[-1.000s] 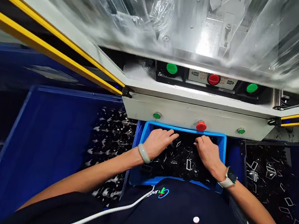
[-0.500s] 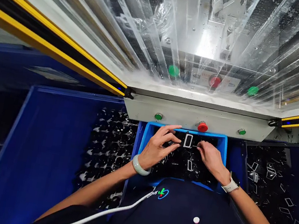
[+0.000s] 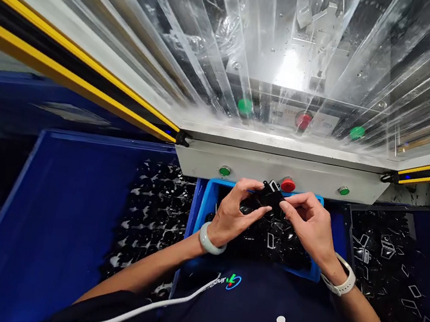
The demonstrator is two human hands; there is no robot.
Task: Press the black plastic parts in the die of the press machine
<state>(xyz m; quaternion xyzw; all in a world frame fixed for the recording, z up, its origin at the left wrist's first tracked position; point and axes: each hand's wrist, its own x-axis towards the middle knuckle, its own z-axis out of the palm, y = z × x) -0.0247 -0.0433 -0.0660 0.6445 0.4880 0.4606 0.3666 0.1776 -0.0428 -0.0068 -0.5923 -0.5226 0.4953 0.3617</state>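
While hands (image 3: 231, 213) pinch a black part (image 3: 269, 196), STOP (image 3: 289, 111) shows.

1. Curtain strips (image 3: 171, 27): clear plastic, glossy, smudged.
2. Control panel (image 3: 279, 173): painted metal, smooth, low sheen.
3. Tray (image 3: 202, 208): blue plastic, smooth, faintly glossy.
4. Small parts (image 3: 279, 241): black plastic, high gloss.
5. Shirt (image 3: 277, 303): dark cloth, matt.

We are holding our left hand (image 3: 233, 212) and right hand (image 3: 305, 224) close together, both curling inward and pinching, with our left forearm (image 3: 148, 265) and right forearm (image 3: 363, 312) angling in.
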